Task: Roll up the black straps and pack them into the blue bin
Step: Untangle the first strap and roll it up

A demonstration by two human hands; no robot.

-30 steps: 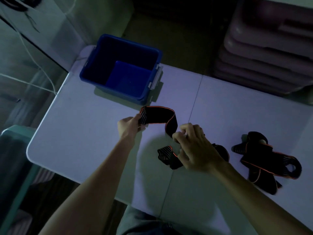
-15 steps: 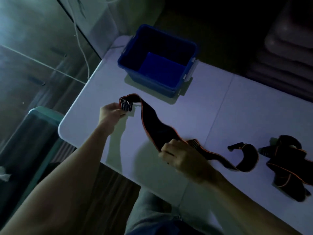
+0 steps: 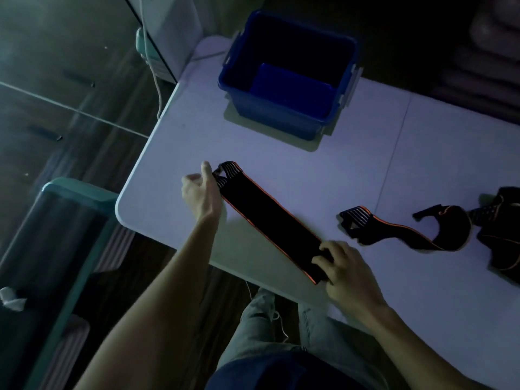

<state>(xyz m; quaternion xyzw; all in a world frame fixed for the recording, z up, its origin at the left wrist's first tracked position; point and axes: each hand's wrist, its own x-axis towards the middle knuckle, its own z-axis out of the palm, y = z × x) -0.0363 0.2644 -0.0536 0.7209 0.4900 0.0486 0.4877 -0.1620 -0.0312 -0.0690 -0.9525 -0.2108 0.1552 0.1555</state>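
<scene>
A black strap point(image 3: 270, 223) with orange edging lies stretched flat and diagonal on the white table point(image 3: 323, 175). My left hand point(image 3: 201, 194) pinches its striped far end near the table's left corner. My right hand point(image 3: 344, 268) grips its near end by the front edge. The blue bin point(image 3: 244, 77) stands behind, open, with nothing visible inside. A second black strap point(image 3: 399, 232) lies curled to the right of my right hand. Further right sits a heap of black straps point(image 3: 501, 235), partly cut off by the frame.
A teal-rimmed container point(image 3: 53, 220) stands on the floor left of the table. A white cabinet point(image 3: 168, 26) with a hanging cord is behind the table's left corner. Stacked pale trays point(image 3: 489, 40) sit at the back right. My legs are under the front edge.
The strap, bent and wavy before, is now pulled straight and flat between my hands. My left hand went left, my right hand toward the front edge. The view has shifted left.
</scene>
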